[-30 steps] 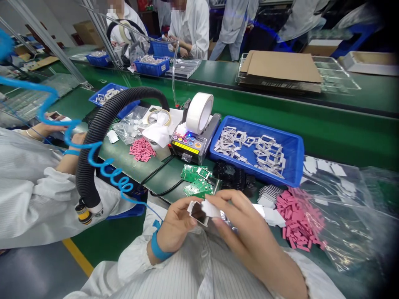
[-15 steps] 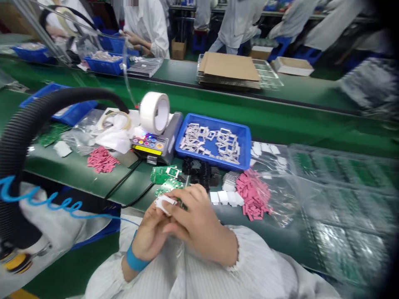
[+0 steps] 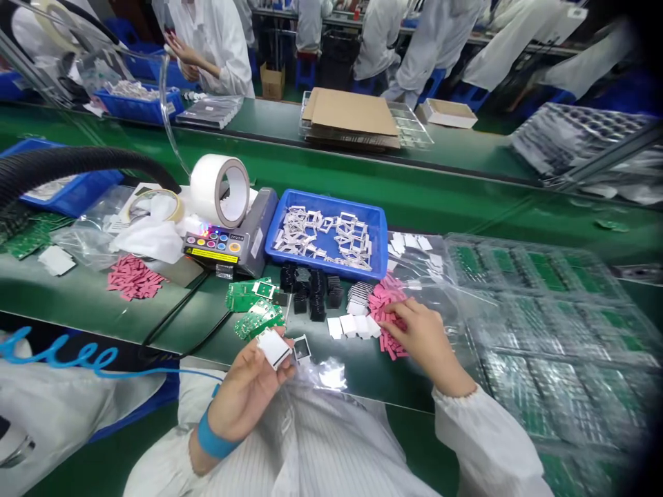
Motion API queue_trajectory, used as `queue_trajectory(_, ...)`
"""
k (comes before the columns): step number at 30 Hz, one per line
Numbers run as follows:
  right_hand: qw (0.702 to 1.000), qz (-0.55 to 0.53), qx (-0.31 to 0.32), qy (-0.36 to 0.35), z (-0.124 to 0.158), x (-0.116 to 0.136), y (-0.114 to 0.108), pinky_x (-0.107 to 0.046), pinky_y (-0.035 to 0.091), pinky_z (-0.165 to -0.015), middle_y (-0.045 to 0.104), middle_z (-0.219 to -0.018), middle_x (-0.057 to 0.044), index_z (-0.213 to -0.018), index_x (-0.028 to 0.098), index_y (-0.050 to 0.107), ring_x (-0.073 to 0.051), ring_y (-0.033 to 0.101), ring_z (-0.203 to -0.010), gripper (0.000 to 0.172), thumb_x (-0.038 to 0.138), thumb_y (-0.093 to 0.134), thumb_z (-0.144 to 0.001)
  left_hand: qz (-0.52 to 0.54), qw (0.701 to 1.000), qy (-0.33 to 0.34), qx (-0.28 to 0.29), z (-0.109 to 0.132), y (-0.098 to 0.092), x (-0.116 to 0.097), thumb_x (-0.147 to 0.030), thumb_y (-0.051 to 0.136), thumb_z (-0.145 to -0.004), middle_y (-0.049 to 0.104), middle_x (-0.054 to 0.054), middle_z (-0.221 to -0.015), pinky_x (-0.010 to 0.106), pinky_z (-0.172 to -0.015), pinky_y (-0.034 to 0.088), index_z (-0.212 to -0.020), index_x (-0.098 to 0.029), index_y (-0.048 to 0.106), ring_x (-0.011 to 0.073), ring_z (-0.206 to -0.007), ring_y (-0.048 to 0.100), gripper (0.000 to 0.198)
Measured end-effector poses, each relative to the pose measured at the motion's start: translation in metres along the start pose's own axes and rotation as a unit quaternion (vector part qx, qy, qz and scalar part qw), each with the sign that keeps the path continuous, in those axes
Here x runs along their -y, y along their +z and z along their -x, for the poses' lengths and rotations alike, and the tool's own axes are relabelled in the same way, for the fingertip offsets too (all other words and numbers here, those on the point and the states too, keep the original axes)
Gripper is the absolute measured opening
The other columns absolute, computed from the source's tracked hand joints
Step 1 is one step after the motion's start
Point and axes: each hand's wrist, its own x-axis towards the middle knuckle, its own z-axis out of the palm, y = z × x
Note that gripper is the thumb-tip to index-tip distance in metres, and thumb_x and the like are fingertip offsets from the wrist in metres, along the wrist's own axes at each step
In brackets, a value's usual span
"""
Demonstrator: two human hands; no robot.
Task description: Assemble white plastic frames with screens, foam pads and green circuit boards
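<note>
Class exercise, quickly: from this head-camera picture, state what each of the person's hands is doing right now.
Left hand: closed, holding a white rectangular piece.
Right hand: half open, fingertips on pink pads.

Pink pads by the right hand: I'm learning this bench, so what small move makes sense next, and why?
Probably pinch one of the pink pads with the right hand, because its fingers are already at that pile, while the left hand holds a white square part up nearby.
</note>
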Motion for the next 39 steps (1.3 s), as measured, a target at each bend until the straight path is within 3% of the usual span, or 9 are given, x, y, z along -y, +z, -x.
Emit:
queue_trajectory(6,1.0,0.019,-0.019,-0.012,-0.005,0.01,0.008,-0.034,0.033,-0.067,0.063,-0.082,-0.006,-0.087,0.022,0.071,-0.023,0.057,-0.076,0.022,0.036,0.055,-0.083,0.0,1.0,0.02,0.004,0.002,-0.001,-0.001,-0.037,0.076,-0.068,0.07,0.004,-0.088,0.029,-0.07,0.051,-0.1,-0.019,0.07,0.0119,-0.071,0.058,0.037)
queue_trajectory(12,0.997,0.028,-0.075,-0.015,-0.007,0.007,-0.001,-0.035,0.032,-0.064,0.062,-0.081,-0.009,-0.074,0.018,0.071,-0.021,0.051,-0.07,0.025,0.026,0.049,-0.083,0.015,0.999,0.028,0.018,0.005,-0.004,-0.002,-0.036,0.073,-0.071,0.07,0.005,-0.089,0.028,-0.07,0.049,-0.101,-0.019,0.069,0.0118,-0.071,0.058,0.035)
queue_trajectory(15,0.987,-0.016,-0.162,-0.004,-0.011,0.018,-0.015,-0.038,0.037,-0.066,0.061,-0.084,-0.011,-0.073,0.017,0.07,-0.022,0.053,-0.072,0.024,0.027,0.052,-0.083,0.025,0.999,0.026,0.036,0.007,-0.003,-0.003,-0.036,0.073,-0.072,0.071,0.005,-0.088,0.028,-0.071,0.049,-0.101,-0.019,0.069,0.0116,-0.072,0.06,0.034)
queue_trajectory(18,0.958,-0.158,-0.238,-0.018,-0.014,0.056,-0.037,-0.037,0.043,-0.068,0.059,-0.086,-0.006,-0.082,0.022,0.069,-0.02,0.056,-0.076,0.012,0.027,0.058,-0.083,0.024,0.998,0.029,0.057,0.008,-0.001,-0.004,-0.037,0.073,-0.071,0.072,0.005,-0.086,0.028,-0.073,0.05,-0.102,-0.018,0.069,0.0123,-0.073,0.061,0.037)
queue_trajectory(21,0.91,-0.367,-0.148,-0.127,-0.015,0.11,-0.059,-0.031,0.046,-0.062,0.056,-0.084,-0.003,-0.086,0.027,0.067,-0.016,0.057,-0.074,0.014,0.016,0.058,-0.084,0.011,0.996,0.04,0.08,0.008,0.0,-0.005,-0.039,0.073,-0.071,0.073,0.005,-0.085,0.029,-0.076,0.049,-0.103,-0.017,0.069,0.0143,-0.078,0.064,0.039)
queue_trajectory(23,0.888,-0.397,-0.096,-0.212,-0.016,0.14,-0.067,-0.032,0.046,-0.062,0.056,-0.082,-0.003,-0.085,0.027,0.067,-0.016,0.056,-0.075,0.018,0.012,0.057,-0.083,0.001,0.994,0.05,0.093,0.01,0.0,-0.006,-0.039,0.073,-0.072,0.073,0.005,-0.085,0.028,-0.079,0.048,-0.103,-0.016,0.069,0.0146,-0.081,0.065,0.039)
queue_trajectory(25,0.882,-0.382,-0.082,-0.263,-0.019,0.159,-0.067,-0.033,0.045,-0.064,0.055,-0.08,-0.003,-0.085,0.025,0.068,-0.016,0.055,-0.075,0.02,0.009,0.055,-0.083,-0.002,0.993,0.057,0.102,0.012,-0.001,-0.007,-0.038,0.072,-0.072,0.074,0.005,-0.085,0.026,-0.08,0.047,-0.103,-0.017,0.07,0.0139,-0.082,0.065,0.038)
queue_trajectory(35,0.895,-0.313,-0.1,-0.303,-0.025,0.173,-0.061,-0.043,0.036,-0.083,0.054,-0.078,-0.001,-0.081,0.023,0.065,-0.016,0.052,-0.075,0.017,0.009,0.056,-0.083,0.005,0.994,0.071,0.085,0.02,-0.002,-0.015,-0.039,0.076,-0.067,0.074,0.004,-0.082,0.025,-0.077,0.046,-0.098,-0.018,0.072,0.013,-0.078,0.065,0.038)
queue_trajectory(39,0.886,-0.33,-0.102,-0.309,-0.02,0.187,-0.056,-0.043,0.035,-0.088,0.055,-0.076,0.0,-0.082,0.024,0.066,-0.014,0.053,-0.074,0.021,0.007,0.054,-0.083,0.024,0.995,0.07,0.069,0.021,-0.004,-0.017,-0.036,0.079,-0.063,0.072,0.002,-0.079,0.021,-0.071,0.045,-0.095,-0.018,0.073,0.0099,-0.072,0.063,0.037)
